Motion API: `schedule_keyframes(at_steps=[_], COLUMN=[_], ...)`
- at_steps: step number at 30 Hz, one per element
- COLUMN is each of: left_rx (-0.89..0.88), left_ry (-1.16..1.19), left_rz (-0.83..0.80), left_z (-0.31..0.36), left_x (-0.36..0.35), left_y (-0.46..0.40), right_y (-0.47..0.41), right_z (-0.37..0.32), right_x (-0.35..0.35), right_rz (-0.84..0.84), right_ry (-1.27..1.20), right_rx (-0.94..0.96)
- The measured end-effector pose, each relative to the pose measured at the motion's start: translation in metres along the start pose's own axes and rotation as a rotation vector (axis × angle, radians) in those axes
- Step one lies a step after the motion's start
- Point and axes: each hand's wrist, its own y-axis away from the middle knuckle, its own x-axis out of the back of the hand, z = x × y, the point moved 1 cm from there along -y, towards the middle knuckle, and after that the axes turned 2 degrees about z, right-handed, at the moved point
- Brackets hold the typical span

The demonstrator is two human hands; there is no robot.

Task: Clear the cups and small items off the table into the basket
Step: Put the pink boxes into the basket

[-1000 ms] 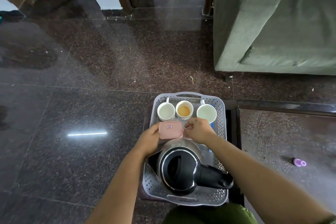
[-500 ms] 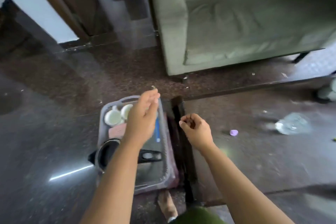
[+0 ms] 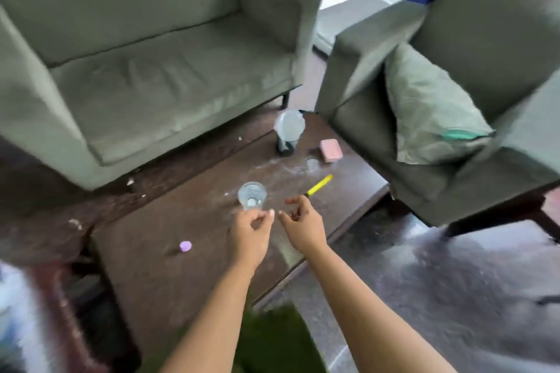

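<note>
Dark brown low tabletop sits between two grey-green armchairs, dusted with white powder mid-surface. Left to right on it: small purple plastic cap near the left end; clear ribbed plastic cup upright, mid-table; left hand just short of that cup, fingers loosely curled, holding nothing; right hand beside it, also loosely curled and empty; yellow marker pen lying flat; clear lidded tumbler on a dark base at the far edge; pink rectangular box beside it. Basket out of frame. Judgement: five items left, cup likely next.
</note>
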Motion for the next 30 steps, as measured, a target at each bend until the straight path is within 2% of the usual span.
schedule_keyframes(at_steps=[3, 8, 14, 18, 20, 23, 30], left_rx=[0.015, 0.033, 0.068, -0.008, -0.084, -0.183, -0.053], left_ry=[-0.070, -0.063, -0.242, -0.385, -0.475, -0.652, -0.760], left_rz=[-0.054, -0.279, -0.453, -0.412, -0.388, -0.424, -0.468], left_z=[0.014, 0.030, 0.020, 0.037, 0.044, 0.050, 0.044], left_x=[-0.065, -0.165, -0.277, -0.328, -0.349, -0.374, -0.413], left_y=[-0.012, -0.062, -0.161, -0.222, -0.253, -0.294, -0.338], right_y=[-0.029, -0.105, -0.231, -0.314, -0.342, -0.372, -0.412], right_z=[0.030, 0.077, 0.143, 0.164, 0.169, 0.178, 0.190], right_x=[0.046, 0.085, 0.110, 0.125, 0.127, 0.117, 0.104], right_rz=[0.043, 0.085, 0.065, 0.125, 0.151, 0.116, 0.063], right_ry=[0.007, -0.007, 0.184, 0.156, 0.064, -0.033, -0.197], right_rx=[-0.046, -0.129, -0.255, -0.293, -0.348, -0.424, -0.580])
